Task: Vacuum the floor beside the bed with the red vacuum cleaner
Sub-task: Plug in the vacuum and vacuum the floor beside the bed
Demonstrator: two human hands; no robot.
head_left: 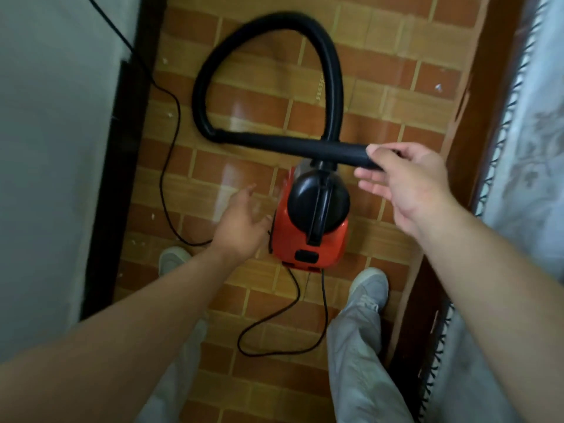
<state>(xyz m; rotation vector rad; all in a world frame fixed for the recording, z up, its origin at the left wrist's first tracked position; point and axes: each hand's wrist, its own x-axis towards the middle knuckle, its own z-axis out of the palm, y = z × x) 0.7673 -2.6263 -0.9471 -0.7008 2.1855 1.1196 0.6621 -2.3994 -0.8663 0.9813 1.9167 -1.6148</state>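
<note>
The red vacuum cleaner (308, 236), with a black domed top and handle, stands on the brick-pattern floor (250, 102) between my feet. Its black hose (265, 32) loops away from me and comes back as a straight nozzle tube (305, 148) crossing above the body. My right hand (409, 184) pinches the near end of that tube between thumb and fingers. My left hand (241, 224) hovers with relaxed fingers just left of the red body, holding nothing.
A black power cord (171, 141) trails along the left and loops on the floor behind the vacuum (274, 346). A dark baseboard and pale wall (55, 148) bound the left. The wooden bed frame (476, 148) with a lace-edged cover (531, 132) runs along the right.
</note>
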